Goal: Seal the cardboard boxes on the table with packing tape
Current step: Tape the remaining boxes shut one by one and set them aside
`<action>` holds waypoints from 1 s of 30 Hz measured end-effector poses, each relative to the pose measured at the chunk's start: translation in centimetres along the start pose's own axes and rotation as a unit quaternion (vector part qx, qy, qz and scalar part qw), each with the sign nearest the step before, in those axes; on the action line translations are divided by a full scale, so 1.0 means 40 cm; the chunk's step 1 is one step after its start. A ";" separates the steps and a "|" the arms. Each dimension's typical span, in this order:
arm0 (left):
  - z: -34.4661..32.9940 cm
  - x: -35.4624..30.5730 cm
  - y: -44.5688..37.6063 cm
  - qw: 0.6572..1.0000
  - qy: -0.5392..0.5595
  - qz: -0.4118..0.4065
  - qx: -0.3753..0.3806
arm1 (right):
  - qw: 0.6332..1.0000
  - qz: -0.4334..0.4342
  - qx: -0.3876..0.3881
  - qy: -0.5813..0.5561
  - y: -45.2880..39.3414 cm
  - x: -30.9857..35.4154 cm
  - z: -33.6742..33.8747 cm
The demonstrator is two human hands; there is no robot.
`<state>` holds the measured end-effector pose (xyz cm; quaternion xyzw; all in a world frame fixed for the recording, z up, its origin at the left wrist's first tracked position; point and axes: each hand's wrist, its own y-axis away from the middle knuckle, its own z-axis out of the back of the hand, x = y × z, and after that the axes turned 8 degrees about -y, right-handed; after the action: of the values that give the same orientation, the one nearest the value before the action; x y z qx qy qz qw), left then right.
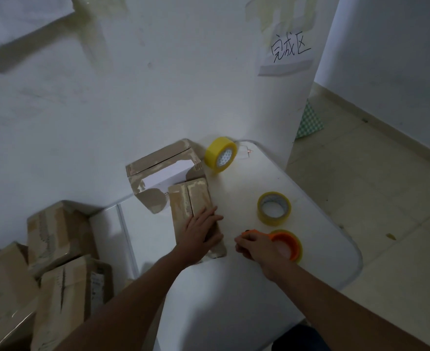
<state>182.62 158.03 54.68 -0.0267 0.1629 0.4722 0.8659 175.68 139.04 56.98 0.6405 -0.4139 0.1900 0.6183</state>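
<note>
The left hand (200, 228) lies flat with straight fingers on top of a small cardboard box (194, 211), pressing on its near end; nothing is gripped. The box lies on the white table (310, 224), its two top flaps meeting in a seam that runs toward 12 o'clock. The right hand (255, 249), at 3 o'clock from the left hand and apart from the box, has its fingers curled round the orange handle of a tape dispenser (286, 244), which carries a roll of clear yellowish tape and rests on the table.

At 12 o'clock from the dispenser, close by, a second roll of clear tape (274, 208) lies flat on the table. Farther off at 11 o'clock from it, a yellow tape roll (221, 154) stands on edge near the table's far rim, just beside an open box (162, 168). That open box sits at 11 o'clock from the small box, touching it or nearly so, with worn tape patches on its sides and a pale inside showing.

At 8 o'clock from the left hand, below the table's left edge, several more cardboard boxes (56, 249) stand crowded together. On the white wall at 1 o'clock, well away, a paper sign (288, 53) with handwritten characters is taped up. A tiled floor (373, 186) shows at 3 o'clock.
</note>
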 end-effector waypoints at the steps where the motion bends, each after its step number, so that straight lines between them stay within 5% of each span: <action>1: 0.000 0.008 0.003 1.000 -0.016 0.005 0.002 | 1.000 0.009 -0.001 0.009 0.001 -0.002 -0.002; 15: -0.035 -0.063 0.142 0.999 0.020 0.032 0.000 | 0.982 0.121 0.015 0.143 0.052 -0.084 0.060; 30: -0.069 -0.055 0.166 0.979 -0.201 -0.027 -0.033 | 0.964 0.187 -0.022 0.189 0.020 -0.099 0.044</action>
<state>175.31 159.39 53.48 0.0356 -0.0305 0.4495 0.8921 172.27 138.63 54.20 0.4902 -0.4055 0.4108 0.6531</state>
